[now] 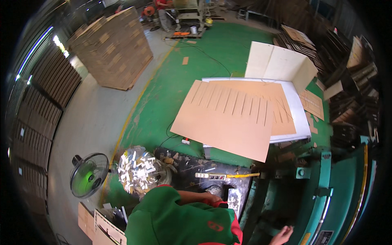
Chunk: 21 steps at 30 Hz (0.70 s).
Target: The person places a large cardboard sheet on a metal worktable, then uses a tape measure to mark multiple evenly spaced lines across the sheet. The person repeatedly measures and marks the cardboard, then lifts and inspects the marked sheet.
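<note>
My left forearm in a green sleeve crosses in front of my body, and my left hand (213,199) is at a small red and black thing that I cannot make out. The fingers of that hand are mostly hidden. At the lower right my right hand (282,235) shows beside the green machine (308,204). Its fingers bend loosely, with nothing visible in them. Ahead of my left hand a white power strip (210,176) with a yellow end lies on a dark, worn surface (181,179).
Slotted brown cardboard sheets (228,122) lie on a white-topped table (300,118). A black fan (90,175) and a bag of paper scraps (139,169) are to the left. A tall cardboard stack (114,49) stands farther back. A person (163,14) is in the far background.
</note>
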Each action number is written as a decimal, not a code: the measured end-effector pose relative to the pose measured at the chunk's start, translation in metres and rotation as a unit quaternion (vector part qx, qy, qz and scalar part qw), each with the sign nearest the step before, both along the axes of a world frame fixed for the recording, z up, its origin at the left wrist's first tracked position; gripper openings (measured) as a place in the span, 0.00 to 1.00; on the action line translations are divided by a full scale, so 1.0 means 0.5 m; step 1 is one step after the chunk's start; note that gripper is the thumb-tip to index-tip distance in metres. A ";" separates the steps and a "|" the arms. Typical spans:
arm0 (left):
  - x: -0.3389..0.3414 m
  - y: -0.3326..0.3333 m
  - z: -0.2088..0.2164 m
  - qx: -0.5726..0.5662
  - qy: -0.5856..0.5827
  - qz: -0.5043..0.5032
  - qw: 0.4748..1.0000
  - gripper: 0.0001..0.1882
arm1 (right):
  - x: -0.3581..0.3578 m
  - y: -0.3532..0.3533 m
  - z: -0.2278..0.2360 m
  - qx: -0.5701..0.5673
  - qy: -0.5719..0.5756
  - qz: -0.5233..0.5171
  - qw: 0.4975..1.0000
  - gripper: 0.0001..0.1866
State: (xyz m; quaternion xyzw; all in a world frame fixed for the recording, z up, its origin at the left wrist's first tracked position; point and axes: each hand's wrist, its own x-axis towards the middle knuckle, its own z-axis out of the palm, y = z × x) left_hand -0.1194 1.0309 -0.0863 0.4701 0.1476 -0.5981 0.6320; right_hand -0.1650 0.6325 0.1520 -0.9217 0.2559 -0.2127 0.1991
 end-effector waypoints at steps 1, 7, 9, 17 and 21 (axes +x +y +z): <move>-0.002 0.007 0.002 -0.047 -0.142 -0.056 0.987 0.08 | -0.003 0.021 -0.023 0.045 0.013 0.008 0.999 0.19; -0.004 0.043 -0.018 0.053 -0.459 -0.149 0.874 0.14 | 0.012 0.008 -0.100 0.162 0.072 0.065 0.982 0.18; 0.002 0.045 -0.025 0.055 -0.525 -0.164 0.833 0.15 | 0.015 -0.007 -0.108 0.224 0.057 0.062 0.971 0.17; 0.094 0.028 0.047 0.141 -0.486 -0.025 0.862 0.10 | -0.051 0.007 -0.027 0.159 -0.024 -0.004 0.987 0.18; 0.191 0.022 0.127 0.056 -0.403 0.088 0.909 0.09 | -0.102 -0.012 0.051 0.093 -0.067 -0.067 0.991 0.16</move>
